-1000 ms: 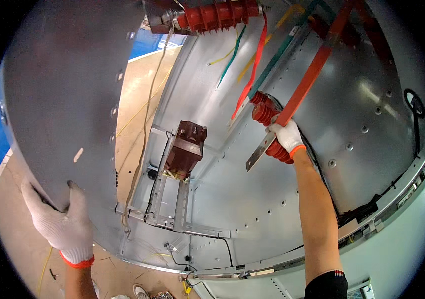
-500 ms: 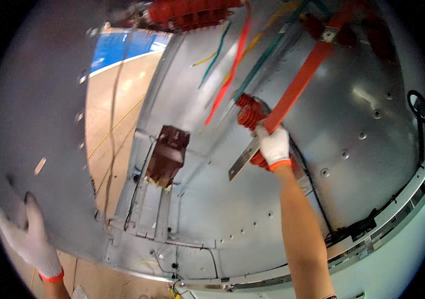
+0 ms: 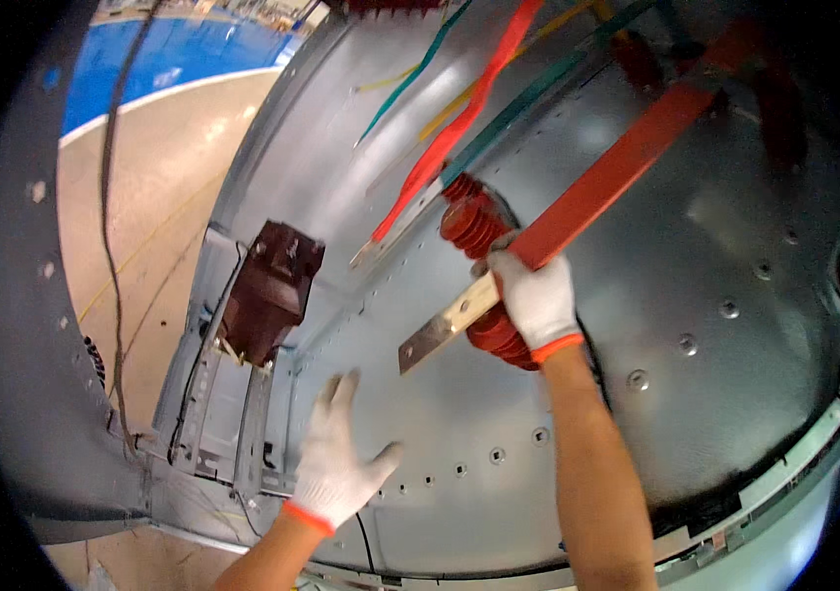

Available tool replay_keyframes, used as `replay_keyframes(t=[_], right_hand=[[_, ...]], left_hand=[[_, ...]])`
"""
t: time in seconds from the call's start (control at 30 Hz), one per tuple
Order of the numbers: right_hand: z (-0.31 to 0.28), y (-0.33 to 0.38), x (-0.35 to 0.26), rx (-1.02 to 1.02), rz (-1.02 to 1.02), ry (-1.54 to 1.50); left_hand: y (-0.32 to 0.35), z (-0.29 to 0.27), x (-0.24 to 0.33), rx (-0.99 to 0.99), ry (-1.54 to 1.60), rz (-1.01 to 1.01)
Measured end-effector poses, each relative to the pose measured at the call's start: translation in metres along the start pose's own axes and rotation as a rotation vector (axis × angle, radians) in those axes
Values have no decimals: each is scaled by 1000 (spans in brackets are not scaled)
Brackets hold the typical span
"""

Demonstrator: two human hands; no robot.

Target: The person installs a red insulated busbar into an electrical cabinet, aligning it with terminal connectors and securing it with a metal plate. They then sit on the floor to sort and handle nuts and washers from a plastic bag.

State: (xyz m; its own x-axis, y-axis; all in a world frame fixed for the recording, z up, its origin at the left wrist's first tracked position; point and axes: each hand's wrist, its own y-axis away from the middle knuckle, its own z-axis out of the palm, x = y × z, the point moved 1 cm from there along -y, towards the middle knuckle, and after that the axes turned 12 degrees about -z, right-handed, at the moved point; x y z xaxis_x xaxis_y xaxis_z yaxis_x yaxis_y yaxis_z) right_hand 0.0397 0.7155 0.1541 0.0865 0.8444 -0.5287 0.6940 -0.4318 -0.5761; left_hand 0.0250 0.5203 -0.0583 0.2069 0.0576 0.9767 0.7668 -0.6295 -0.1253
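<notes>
2 gloved hands work inside a grey metal cabinet [image 3: 637,325], both reaching in from the lower edge. Nearest, the left hand [image 3: 336,458] is spread wide, fingers fanned and the palm turned to the cabinet's back panel; it holds nothing, and I cannot tell whether it touches the panel or hovers just off it. A little further in, the right hand [image 3: 535,295] is closed round a flat metal bar [image 3: 450,325], gripping it where the bare, pale end meets the red-sleeved stretch [image 3: 617,172] that runs up and to the right. The bare end sticks out down and to the left of the fist, with what look like holes in it. Just behind that hand sits a red ribbed insulator [image 3: 474,222] fixed to the panel, and the bar crosses in front of it.

As a judgement, the bar looks offered up against the insulator but not yet fastened: no bolt or tool shows at the joint, and the hand carries it. Fixing it down seems to be what is left.

To the left stands a dark brown moulded block [image 3: 270,291] on a metal bracket. Higher up, 1 red strip [image 3: 459,128], a green cable [image 3: 420,69] and a yellow cable [image 3: 459,94] slant across the panel. Beyond the cabinet's open side lies a tan floor [image 3: 144,167] with a blue area.
</notes>
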Motion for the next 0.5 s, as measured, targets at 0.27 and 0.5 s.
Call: replay_keyframes(t=[0.27, 0.5], right_hand=[[4, 3, 1, 83, -133, -134], [4, 13, -7, 171, -55, -84]], left_hand=[[-103, 50, 37, -186, 358, 33], [-128, 73, 45, -293, 261, -19]])
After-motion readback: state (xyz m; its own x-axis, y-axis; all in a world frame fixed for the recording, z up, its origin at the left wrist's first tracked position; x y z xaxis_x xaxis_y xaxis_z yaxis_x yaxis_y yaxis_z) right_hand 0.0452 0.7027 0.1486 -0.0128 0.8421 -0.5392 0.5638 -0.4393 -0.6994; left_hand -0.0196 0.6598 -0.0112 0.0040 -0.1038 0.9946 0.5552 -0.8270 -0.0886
